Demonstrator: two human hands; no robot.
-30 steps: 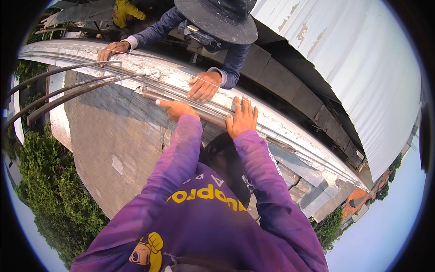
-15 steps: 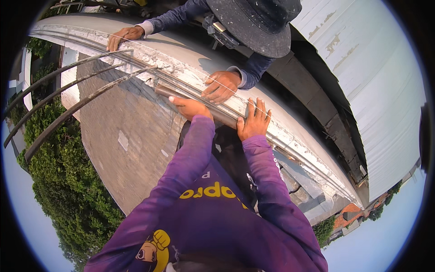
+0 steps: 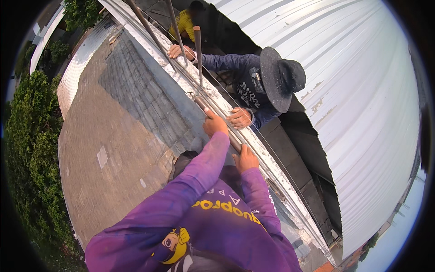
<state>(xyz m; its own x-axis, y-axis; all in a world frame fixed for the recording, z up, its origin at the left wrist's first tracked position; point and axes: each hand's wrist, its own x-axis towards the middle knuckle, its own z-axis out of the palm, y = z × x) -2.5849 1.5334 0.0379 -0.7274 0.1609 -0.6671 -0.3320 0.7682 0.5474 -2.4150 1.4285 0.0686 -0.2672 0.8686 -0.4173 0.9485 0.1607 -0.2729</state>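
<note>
A brown metal pipe [image 3: 234, 142] lies slantwise along the near side of a narrow rough concrete wall top [image 3: 265, 152], beside thin steel bars [image 3: 222, 113]. My left hand [image 3: 214, 123] is closed round its upper part, thumb laid along it. Lower down, my right hand [image 3: 246, 159] has its fingers bent over the pipe against the wall edge; the fingertips are partly hidden. Across the wall, a co-worker in a dark hat [image 3: 276, 79] rests one hand [image 3: 240, 118] on the wall top close to my left hand. The co-worker's other hand [image 3: 179, 51] is farther up, by the upright rods.
Upright steel rods [image 3: 198, 54] rise from the wall ahead. A thin string [image 3: 226, 93] runs along the wall. Left and below is a tiled roof [image 3: 113, 136]; right is a pale corrugated metal roof [image 3: 362, 113]. Another person in yellow [image 3: 185, 25] is beyond the wall.
The view has swung, so the wall runs more steeply. My right hand has gone from lying spread on the wall top to bending round the pipe. My left hand keeps its hold.
</note>
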